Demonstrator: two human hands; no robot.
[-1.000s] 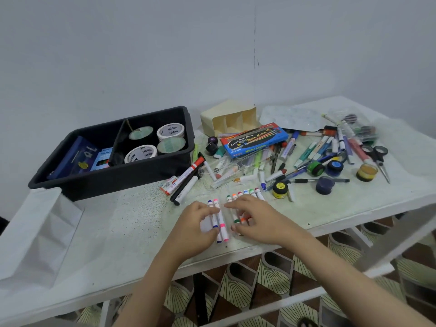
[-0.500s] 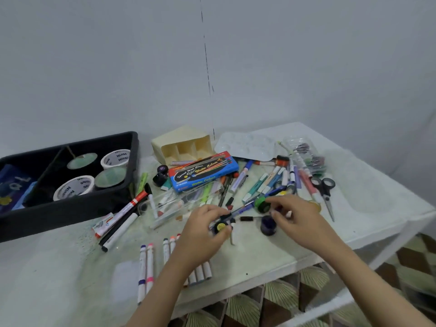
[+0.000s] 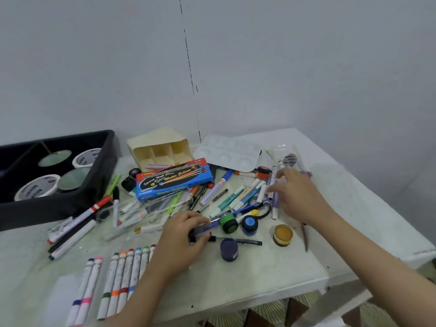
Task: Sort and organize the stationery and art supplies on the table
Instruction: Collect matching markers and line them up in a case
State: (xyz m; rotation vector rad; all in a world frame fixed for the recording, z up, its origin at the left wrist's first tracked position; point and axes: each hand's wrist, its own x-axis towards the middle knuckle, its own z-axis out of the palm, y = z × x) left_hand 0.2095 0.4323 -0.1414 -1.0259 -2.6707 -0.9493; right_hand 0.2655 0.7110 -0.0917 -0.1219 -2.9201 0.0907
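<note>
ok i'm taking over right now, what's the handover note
Left hand grips a blue pen.
Right hand reaches onto the pastel pens; grip unclear.
Done: markers lined up at the front edge; tape rolls in the black tray.
Left: loose pens, paint pots, water colour box. The cream organiser lies on its side.

Tape rolls (image 3: 37, 190) are being held in the far-left tray (image 3: 70, 204), markers (image 3: 118, 279) being laid near, left of the paint pots (image 3: 228, 250).
</note>
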